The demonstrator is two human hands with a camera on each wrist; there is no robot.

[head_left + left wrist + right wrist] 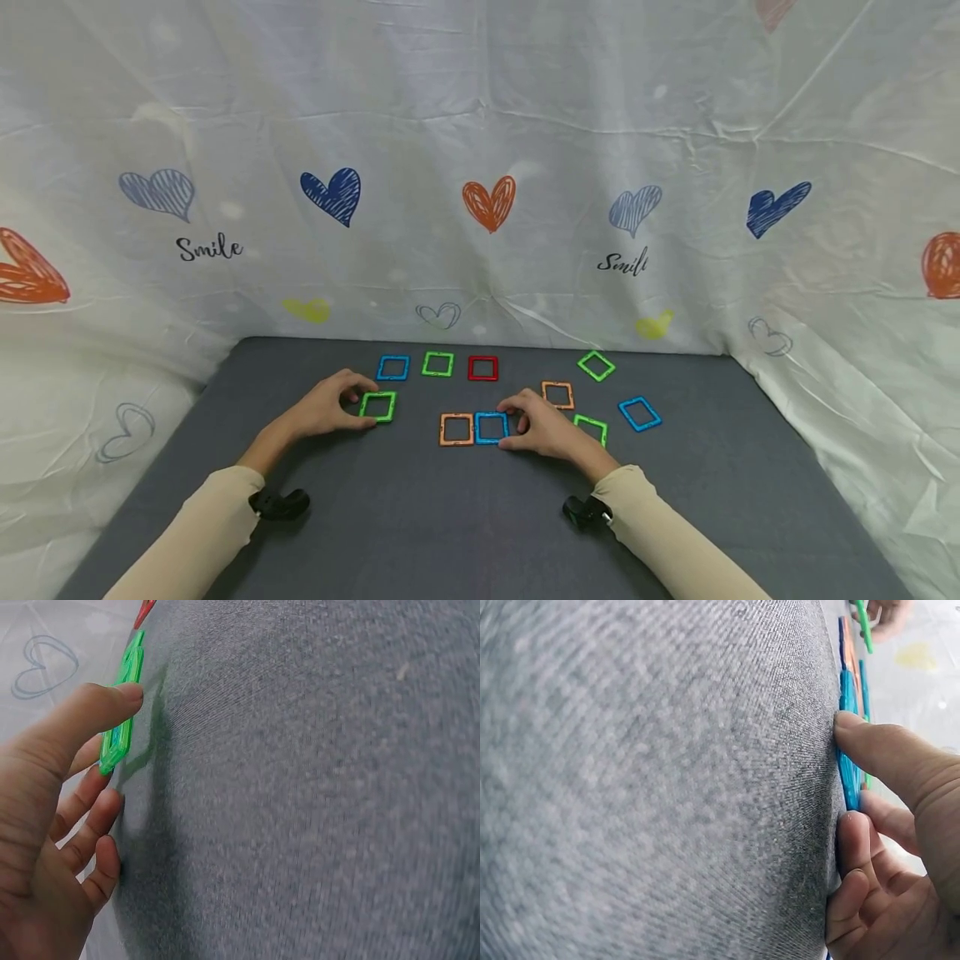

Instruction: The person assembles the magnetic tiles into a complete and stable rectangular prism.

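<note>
My left hand [322, 408] pinches a green square frame tile [392, 407] between thumb and fingers. In the left wrist view that green tile [133, 671] is tilted, with its shadow falling on the cloth apart from it. Toward the middle, my right hand [551, 429] grips the right side of a blue square frame tile [491, 441], thumb at the near edge and fingers at the far edge. This blue tile lies right against an orange square frame tile [457, 443] on its left. The right wrist view shows the thumb on the blue tile's [849, 780] edge.
Along the back stand out a blue tile [393, 378], a green tile [438, 374] and a red tile [483, 379]. Right of my right hand lie an orange tile [557, 384], two green tiles [606, 433] and a blue tile [651, 424]. A printed curtain [480, 275] hangs behind the grey table [420, 533].
</note>
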